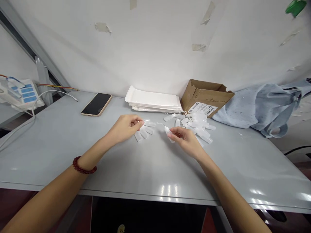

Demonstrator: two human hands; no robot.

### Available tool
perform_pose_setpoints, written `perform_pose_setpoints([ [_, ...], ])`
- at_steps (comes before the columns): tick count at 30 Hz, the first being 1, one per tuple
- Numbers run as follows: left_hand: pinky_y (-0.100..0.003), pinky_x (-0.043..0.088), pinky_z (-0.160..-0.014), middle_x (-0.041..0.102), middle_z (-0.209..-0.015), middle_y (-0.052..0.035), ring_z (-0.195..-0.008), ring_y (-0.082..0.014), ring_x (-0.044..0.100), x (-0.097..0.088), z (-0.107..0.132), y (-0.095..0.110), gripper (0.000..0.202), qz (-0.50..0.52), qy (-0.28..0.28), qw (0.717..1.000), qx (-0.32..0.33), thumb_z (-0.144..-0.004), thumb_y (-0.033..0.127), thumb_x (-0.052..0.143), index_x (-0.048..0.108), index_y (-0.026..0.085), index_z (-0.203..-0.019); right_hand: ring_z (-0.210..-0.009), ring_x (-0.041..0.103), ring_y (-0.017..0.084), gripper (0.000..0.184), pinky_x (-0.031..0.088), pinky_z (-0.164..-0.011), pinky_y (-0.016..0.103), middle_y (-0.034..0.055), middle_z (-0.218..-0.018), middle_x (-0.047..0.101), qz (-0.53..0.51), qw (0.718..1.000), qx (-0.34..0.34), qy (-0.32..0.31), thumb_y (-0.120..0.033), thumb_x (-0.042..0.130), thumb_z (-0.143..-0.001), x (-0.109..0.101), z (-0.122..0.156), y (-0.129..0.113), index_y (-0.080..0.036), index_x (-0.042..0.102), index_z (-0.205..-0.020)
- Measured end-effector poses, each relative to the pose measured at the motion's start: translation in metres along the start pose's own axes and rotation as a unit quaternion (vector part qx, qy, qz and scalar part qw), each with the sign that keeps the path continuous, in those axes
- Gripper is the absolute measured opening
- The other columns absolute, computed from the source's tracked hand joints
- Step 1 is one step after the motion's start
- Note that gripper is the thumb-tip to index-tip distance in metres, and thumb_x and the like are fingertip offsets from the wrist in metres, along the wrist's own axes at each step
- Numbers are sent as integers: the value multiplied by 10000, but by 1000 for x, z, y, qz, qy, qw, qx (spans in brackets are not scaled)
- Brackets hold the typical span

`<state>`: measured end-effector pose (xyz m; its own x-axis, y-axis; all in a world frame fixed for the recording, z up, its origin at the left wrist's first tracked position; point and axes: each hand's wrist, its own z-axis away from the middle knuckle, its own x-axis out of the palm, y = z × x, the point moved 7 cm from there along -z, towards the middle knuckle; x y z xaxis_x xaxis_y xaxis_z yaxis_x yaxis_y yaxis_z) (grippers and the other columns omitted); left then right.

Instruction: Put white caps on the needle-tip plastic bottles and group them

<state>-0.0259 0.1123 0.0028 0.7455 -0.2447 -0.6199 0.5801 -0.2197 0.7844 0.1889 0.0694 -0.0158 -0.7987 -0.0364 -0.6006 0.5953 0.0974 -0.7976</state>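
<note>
Translucent plastic tube (167,130), frame centre, pinched in right hand (186,139).
Likely light, slick, slightly springy; grip mid-body. Left hand (128,127) pinches fanned tubes (145,130) at their gathered ends.

2 hands (125,127) | 1 phone (97,104) | 1 box (206,95) | 1 bag (255,103) | 1 bracelet (82,169) | translucent pieces (198,122) — overlapping, uncountable
</note>
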Motion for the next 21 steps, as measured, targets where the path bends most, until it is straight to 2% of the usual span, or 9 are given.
perform_pose_setpoints([
  [4, -230, 447, -523, 612, -697, -23, -586, -135, 557, 13, 5, 7, 316, 74, -52, 996, 14, -830, 414, 535, 635, 141, -955, -718, 611, 146, 263, 469, -692, 295, 43, -834, 695, -169, 983, 20, -72, -403, 601, -826, 5, 7, -11, -168, 672, -920],
  [9, -235, 482, -544, 645, -801, -42, -590, -116, 558, 19, 10, 15, 387, 138, -89, 986, 18, -846, 416, 541, 603, 156, -1126, -775, 629, 169, 230, 473, -733, 314, 51, -860, 707, -233, 967, 28, -101, -372, 647, -797, 12, 12, -19, -177, 688, -912],
  [15, -211, 472, -548, 660, -825, -32, -583, -84, 533, 17, 12, 20, 314, 174, -85, 981, 13, -840, 380, 582, 635, 171, -1067, -816, 613, 166, 223, 445, -779, 304, 43, -884, 702, -274, 950, 59, -135, -347, 670, -788, 21, 14, -17, -189, 710, -940],
  [21, -211, 442, -522, 650, -798, -25, -581, -85, 524, 18, 10, 18, 230, 190, -74, 979, 18, -826, 360, 609, 684, 162, -917, -765, 569, 153, 182, 405, -765, 305, 31, -822, 678, -312, 936, 73, -148, -362, 666, -794, 20, 13, -12, -195, 717, -846],
])
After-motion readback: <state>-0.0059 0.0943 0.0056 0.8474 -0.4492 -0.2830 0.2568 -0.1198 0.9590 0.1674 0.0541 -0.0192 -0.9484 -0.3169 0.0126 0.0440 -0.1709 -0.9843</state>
